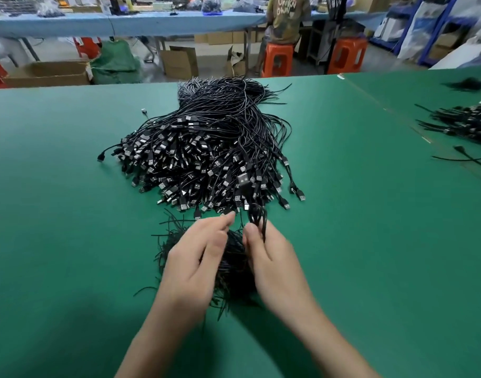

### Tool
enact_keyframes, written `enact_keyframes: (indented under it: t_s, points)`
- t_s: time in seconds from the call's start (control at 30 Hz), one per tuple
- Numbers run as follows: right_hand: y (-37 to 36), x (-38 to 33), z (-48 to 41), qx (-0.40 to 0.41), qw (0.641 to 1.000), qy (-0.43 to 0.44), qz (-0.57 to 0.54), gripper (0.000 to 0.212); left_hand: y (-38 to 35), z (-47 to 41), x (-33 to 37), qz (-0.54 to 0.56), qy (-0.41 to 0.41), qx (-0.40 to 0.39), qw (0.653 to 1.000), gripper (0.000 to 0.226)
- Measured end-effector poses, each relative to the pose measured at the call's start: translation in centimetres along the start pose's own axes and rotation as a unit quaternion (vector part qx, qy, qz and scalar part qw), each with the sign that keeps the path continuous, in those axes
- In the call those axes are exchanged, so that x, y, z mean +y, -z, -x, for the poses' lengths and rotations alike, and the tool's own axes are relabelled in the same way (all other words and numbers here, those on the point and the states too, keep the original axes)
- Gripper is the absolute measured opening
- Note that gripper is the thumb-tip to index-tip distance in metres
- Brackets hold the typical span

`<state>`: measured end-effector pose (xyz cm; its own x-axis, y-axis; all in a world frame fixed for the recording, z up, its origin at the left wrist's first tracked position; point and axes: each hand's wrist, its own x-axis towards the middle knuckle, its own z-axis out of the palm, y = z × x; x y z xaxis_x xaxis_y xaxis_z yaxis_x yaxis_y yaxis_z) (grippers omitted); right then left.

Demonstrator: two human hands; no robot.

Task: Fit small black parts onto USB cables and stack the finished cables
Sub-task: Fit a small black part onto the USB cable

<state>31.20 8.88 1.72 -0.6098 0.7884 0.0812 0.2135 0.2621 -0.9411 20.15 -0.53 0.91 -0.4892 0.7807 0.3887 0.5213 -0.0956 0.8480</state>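
A big heap of black USB cables (206, 148) lies on the green table (56, 186), plugs fanned toward me. Just in front of it, a small dark pile of thin black parts (233, 266) sits under my hands. My right hand (272, 257) pinches one looped black cable (257, 214) between thumb and fingers, its USB plug (243, 180) raised over the heap's near edge. My left hand (198, 257) hovers over the small pile with fingers stretched forward, fingertips close to the right thumb; I cannot tell whether it holds a part.
A second stack of black cables (463, 121) lies at the table's right edge, with a loose cable (468, 158) nearby. One stray plug (144, 111) lies left of the heap. Beyond the far edge are cardboard boxes, orange stools (277, 60) and a seated person (287, 19).
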Motion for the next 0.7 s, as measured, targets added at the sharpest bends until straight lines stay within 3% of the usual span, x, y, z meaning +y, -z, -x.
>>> enact_keyframes:
  t_s: [0.1, 0.13, 0.23, 0.33, 0.47, 0.57, 0.63, 0.7]
  points:
    - [-0.1, -0.3, -0.1, -0.027, 0.993, 0.008, 0.118, 0.020, -1.1, -1.6, 1.0, 0.031, 0.067, -0.057, 0.996, 0.015]
    - [-0.1, -0.4, -0.1, -0.030, 0.988, 0.006, 0.153, 0.019, -1.3, -1.8, 1.0, 0.049, 0.090, -0.056, 0.993, 0.019]
    - [0.0, -0.8, -0.4, -0.034, 0.966, 0.019, 0.254, 0.026, -1.6, -1.8, 1.4, 0.149, 0.132, -0.033, 0.979, 0.007]
    - [0.0, -1.2, -0.2, -0.039, 0.956, 0.047, 0.285, 0.026, -1.8, -1.5, 1.7, 0.200, 0.137, 0.019, 0.970, 0.014]
    - [0.1, -1.1, 0.2, -0.096, 0.975, 0.045, 0.196, 0.021, -2.3, -1.3, 1.3, 0.258, 0.152, 0.053, 0.953, 0.018]
    - [0.4, -0.7, 0.2, -0.156, 0.988, -0.013, 0.019, 0.019, -2.0, -1.2, 0.9, 0.247, 0.152, 0.044, 0.956, 0.017]
    - [0.7, -0.5, 0.4, -0.189, 0.970, -0.074, -0.136, 0.018, -1.7, -1.3, 0.7, 0.238, 0.155, 0.023, 0.959, 0.014]
    - [1.0, -0.2, 0.7, -0.214, 0.952, -0.096, -0.197, 0.025, -1.3, -1.3, 0.7, 0.239, 0.167, 0.004, 0.957, 0.023]
